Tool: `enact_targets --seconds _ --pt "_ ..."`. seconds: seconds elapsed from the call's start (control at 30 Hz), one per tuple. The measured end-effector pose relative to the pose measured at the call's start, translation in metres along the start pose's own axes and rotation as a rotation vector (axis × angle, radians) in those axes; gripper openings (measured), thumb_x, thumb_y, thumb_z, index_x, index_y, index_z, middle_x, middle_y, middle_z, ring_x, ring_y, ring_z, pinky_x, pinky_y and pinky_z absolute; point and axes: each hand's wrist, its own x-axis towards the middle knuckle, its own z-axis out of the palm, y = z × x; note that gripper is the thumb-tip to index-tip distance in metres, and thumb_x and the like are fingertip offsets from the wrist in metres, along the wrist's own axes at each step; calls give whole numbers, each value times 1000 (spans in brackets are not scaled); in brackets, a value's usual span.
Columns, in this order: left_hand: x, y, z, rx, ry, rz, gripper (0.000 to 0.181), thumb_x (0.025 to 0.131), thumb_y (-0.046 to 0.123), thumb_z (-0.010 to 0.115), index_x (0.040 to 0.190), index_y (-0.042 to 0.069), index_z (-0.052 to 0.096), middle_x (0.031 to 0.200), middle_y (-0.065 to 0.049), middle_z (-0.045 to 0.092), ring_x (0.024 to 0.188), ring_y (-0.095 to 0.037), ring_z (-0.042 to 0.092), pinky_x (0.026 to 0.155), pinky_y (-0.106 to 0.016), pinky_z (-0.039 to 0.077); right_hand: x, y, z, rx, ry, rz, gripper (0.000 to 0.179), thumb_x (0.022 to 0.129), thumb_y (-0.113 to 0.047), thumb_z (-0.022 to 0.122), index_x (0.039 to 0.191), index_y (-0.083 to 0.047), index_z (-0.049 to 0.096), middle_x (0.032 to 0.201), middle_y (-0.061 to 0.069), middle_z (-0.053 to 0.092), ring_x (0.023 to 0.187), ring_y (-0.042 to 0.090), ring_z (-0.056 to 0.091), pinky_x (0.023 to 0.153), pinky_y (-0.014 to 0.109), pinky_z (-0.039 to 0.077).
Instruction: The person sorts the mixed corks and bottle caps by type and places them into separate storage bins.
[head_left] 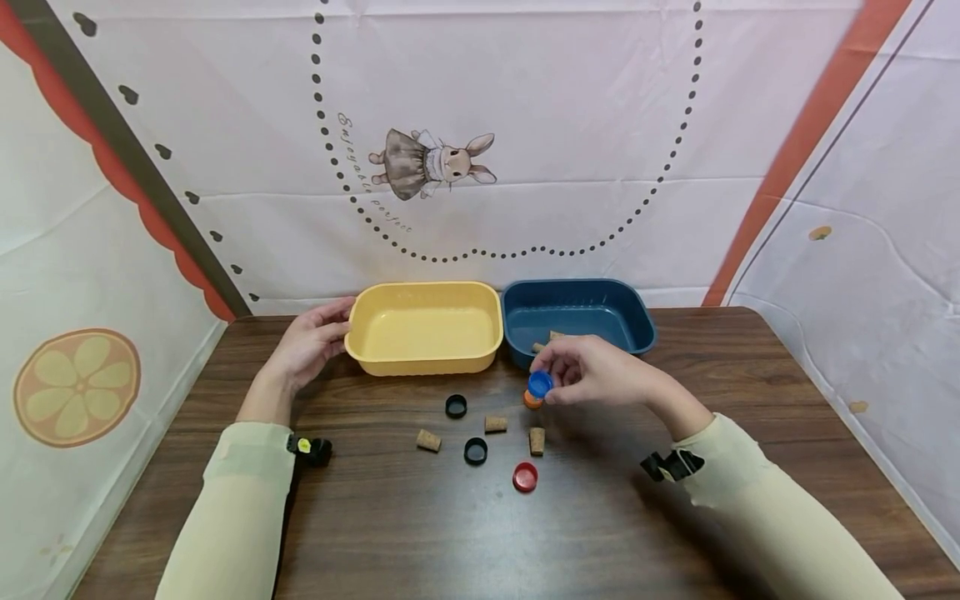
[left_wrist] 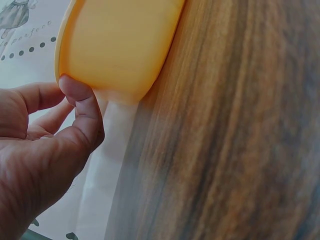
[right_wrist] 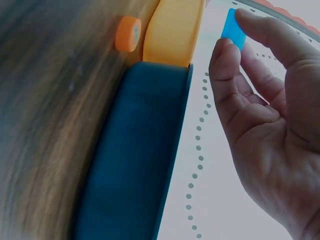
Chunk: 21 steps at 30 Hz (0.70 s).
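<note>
I've got the right hand (head_left: pixel 600 371) pinching a blue cap (head_left: pixel 540 384). My left hand (head_left: pixel 310 343) grips the yellow tub (head_left: pixel 423 367) by its end.

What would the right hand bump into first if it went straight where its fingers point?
Probably the yellow tub, near its right end: in the head view the right hand, pinching the blue cap, points that way. Height is unclear, so it might pass above.

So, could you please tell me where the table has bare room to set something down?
The table is bare on the near side of the red cap and right of the blue tub. It is crowded between the yellow tub and red cap, with corks and black caps.
</note>
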Motion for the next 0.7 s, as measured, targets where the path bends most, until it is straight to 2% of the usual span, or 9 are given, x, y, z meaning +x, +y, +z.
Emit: enact_targets --seconds 0.17,0.37,0.7 --pt "1 -2 0 8 2 7 60 110 5 57 165 0 33 134 -12 50 105 -15 60 81 -24 59 15 -1 -3 -31 56 -6 31 94 -16 83 123 -16 71 96 -1 69 86 19 66 76 33 59" --pt "0 -2 0 10 2 13 59 110 5 57 164 -1 34 133 -12 50 104 -14 61 81 -24 59 36 -5 -5 -71 111 13 31 95 -19 83 123 -16 71 99 -2 70 91 18 66 83 34 60" --pt "1 -3 0 4 8 10 59 110 5 56 164 -1 34 134 -13 49 104 -15 60 80 -23 58 71 -8 -3 -82 147 -4 32 94 -19 84 122 -10 72 98 0 69 88 18 64 81 33 59"
